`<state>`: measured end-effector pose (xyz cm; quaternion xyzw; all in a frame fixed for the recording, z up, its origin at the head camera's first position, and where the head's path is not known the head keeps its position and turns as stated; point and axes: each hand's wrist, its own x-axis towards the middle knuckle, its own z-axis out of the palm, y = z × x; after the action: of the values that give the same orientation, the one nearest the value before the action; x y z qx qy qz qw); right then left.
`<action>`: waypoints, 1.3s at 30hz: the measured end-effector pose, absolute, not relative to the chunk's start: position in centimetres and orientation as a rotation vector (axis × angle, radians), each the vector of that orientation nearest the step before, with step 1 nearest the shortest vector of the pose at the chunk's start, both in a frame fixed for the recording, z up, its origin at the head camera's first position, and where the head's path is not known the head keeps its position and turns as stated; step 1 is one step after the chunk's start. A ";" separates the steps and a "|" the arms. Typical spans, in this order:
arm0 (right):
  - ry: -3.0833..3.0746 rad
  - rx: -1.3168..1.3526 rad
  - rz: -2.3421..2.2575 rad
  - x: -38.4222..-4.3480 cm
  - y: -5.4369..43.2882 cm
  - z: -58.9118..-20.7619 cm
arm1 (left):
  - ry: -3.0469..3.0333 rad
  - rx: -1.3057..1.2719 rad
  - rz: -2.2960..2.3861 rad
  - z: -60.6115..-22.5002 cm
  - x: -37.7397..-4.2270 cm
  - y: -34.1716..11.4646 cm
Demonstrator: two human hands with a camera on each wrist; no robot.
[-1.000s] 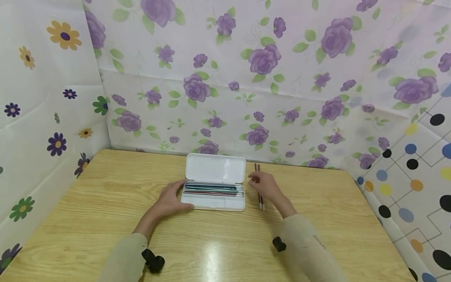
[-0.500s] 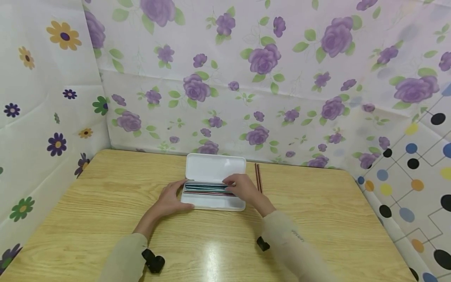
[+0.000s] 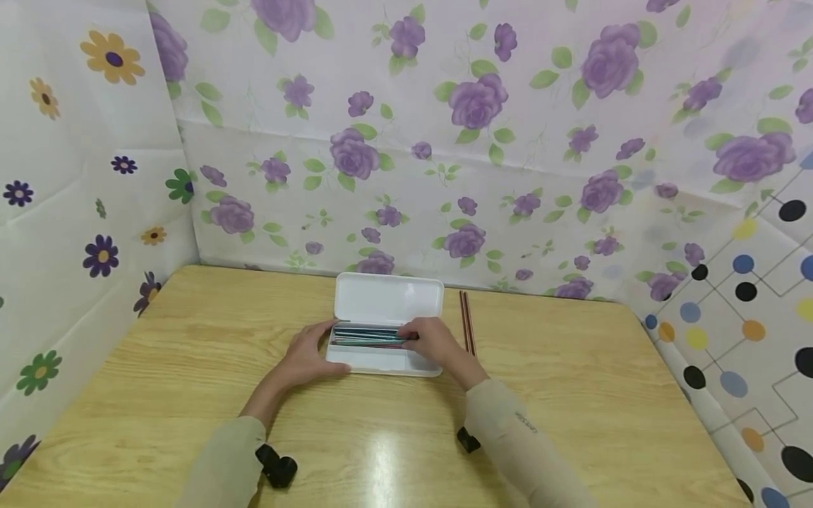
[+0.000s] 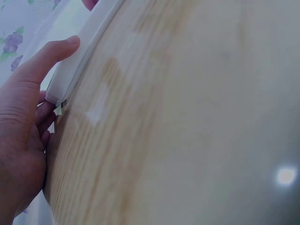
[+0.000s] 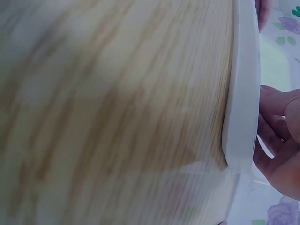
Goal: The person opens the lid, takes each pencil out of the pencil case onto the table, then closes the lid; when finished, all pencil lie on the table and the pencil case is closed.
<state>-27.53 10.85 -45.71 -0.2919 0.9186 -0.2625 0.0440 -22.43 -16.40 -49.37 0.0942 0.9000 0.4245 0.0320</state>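
A white pencil case (image 3: 375, 363) lies on the table with its lid (image 3: 387, 296) raised at the back. Several pencils (image 3: 362, 331), dark, green and red, lie lengthwise inside it. My left hand (image 3: 306, 356) grips the case's left end; the left wrist view shows the thumb (image 4: 61, 49) on the front wall and fingers around the end. Over the case's right part, my right hand (image 3: 435, 343) pinches a light green pencil (image 3: 365, 343) near its right end. Its fingers hide the pencil ends, and the right wrist view shows the case wall (image 5: 243, 93) covering the fingertips.
Two reddish-brown pencils (image 3: 467, 321) lie side by side on the wooden table (image 3: 559, 367), just right of the case. A floral cloth (image 3: 413, 176) hangs behind the table's back edge. Patterned cloths stand at both sides.
My right hand has moved left from above the two reddish-brown pencils into the case and now pinches the light green pencil, which has shifted slightly. My left hand has stayed on the case.
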 end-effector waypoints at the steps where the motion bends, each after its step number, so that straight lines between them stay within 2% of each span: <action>1: 2.812 -0.901 -0.787 -27.6 10.8 -45.7 | 2.773 0.291 1.309 -49.3 -22.5 -16.4; 22: 2.863 -0.991 -0.497 -27.0 10.2 -45.3 | 2.773 0.300 1.297 -49.5 -22.7 -16.4; 30: 2.898 -0.990 -0.560 -26.9 10.2 -44.0 | 2.767 0.285 1.289 -49.5 -22.5 -16.4; 39: 2.915 -0.873 -0.687 -26.8 11.0 -42.6 | 2.775 0.279 1.279 -49.5 -22.6 -16.5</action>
<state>-26.85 11.04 -42.63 -0.2798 0.9344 -0.2201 0.0110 -22.57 -16.51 -49.47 0.0909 0.9038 0.4165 0.0369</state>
